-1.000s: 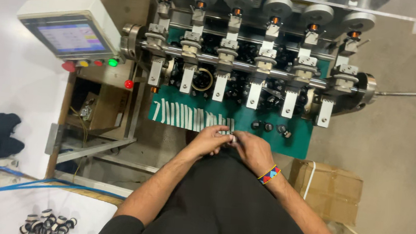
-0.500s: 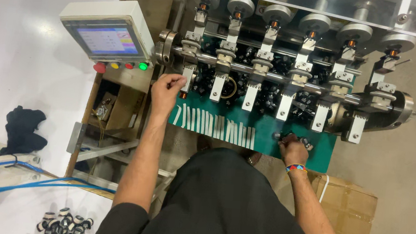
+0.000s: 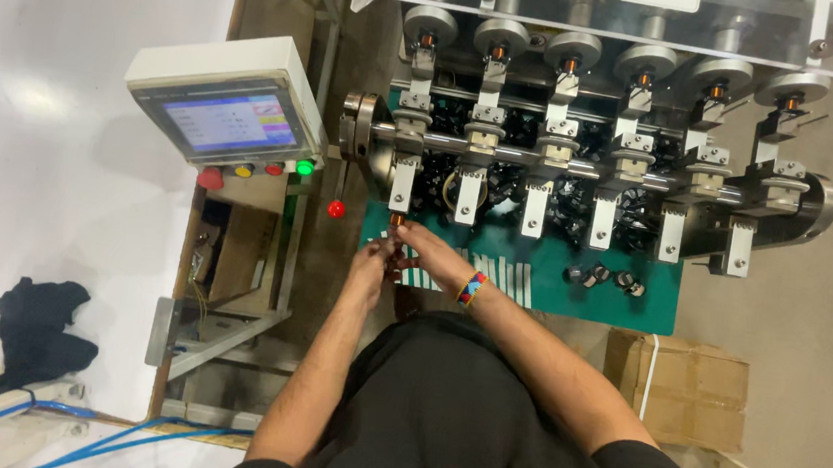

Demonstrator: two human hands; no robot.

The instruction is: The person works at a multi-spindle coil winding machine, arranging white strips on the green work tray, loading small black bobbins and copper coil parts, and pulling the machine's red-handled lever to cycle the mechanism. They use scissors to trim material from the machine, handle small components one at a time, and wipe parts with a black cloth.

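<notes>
A winding machine with a row of spindle stations stands over a green mat. My right hand, with a colourful wristband, reaches to the leftmost station's holder. Its fingertips pinch a small copper-wound bobbin just below that holder. My left hand sits right beside it. Its fingers curl against the right hand's fingers, and what they hold is too small to tell.
Small black parts and white strips lie on the mat. At the left are a touchscreen panel, its coloured buttons and a red-knobbed lever. A cardboard box sits at the lower right, black cloth on the floor at the left.
My right hand has left the black parts on the right of the mat and crossed to the leftmost station. My left hand has come down from the machine's left end to meet it.
</notes>
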